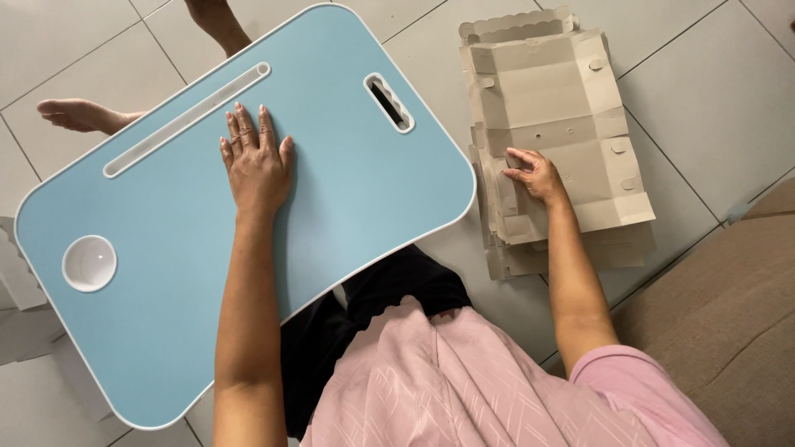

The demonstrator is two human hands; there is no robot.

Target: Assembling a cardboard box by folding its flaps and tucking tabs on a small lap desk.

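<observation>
There is one blue lap table (356, 190) and one stack of flat cardboard box sheets (555, 108) (too many sheets to count). The table has one long groove (186, 118), one handle hole (389, 102) and one round white cup holder (89, 262). Nothing sits in the cup holder or the groove.

The left hand (257, 161) lies flat and open on the blue table, fingers spread a little, just below the long groove. The right hand (534, 174) is on the cardboard stack, which lies on the tiled floor (712, 91) just right of the table. Its fingers curl on the left edge of the top sheet, pinching it. One bare foot (83, 114) shows past the table's far edge. A brown sofa (729, 323) is at the right.
</observation>
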